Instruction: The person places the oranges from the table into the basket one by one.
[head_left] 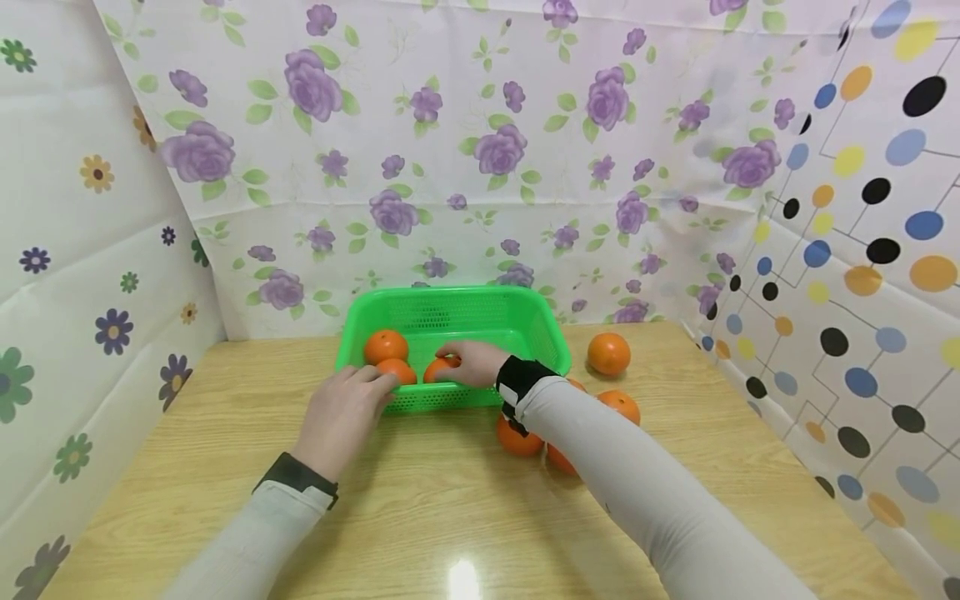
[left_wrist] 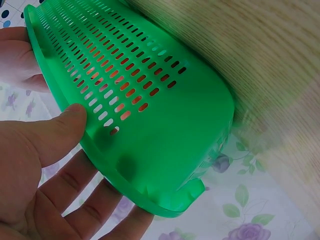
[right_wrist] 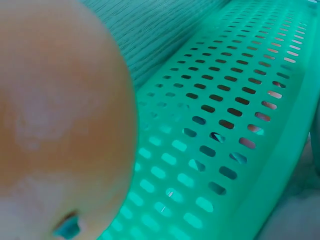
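Note:
In the head view a green perforated basket (head_left: 450, 398) stands on the table. My left hand (head_left: 347, 412) is at its front left corner. The left wrist view shows the thumb on the outer side of the basket's rim (left_wrist: 95, 150) and the fingers reaching past it to the inner side. Close to those fingers an orange (head_left: 397, 369) lies in the basket, with another orange (head_left: 386, 346) behind it. Inside the front wall my right hand (head_left: 476, 363) grips an orange (head_left: 438, 367) from above, its fingers curled over the fruit.
Several oranges sit on the wooden table (head_left: 420, 500) right of the basket: one orange (head_left: 608, 354) apart, others partly hidden under my right forearm. An orange (right_wrist: 60, 115) fills the left of the right wrist view. A flowered cloth (head_left: 450, 167) hangs behind.

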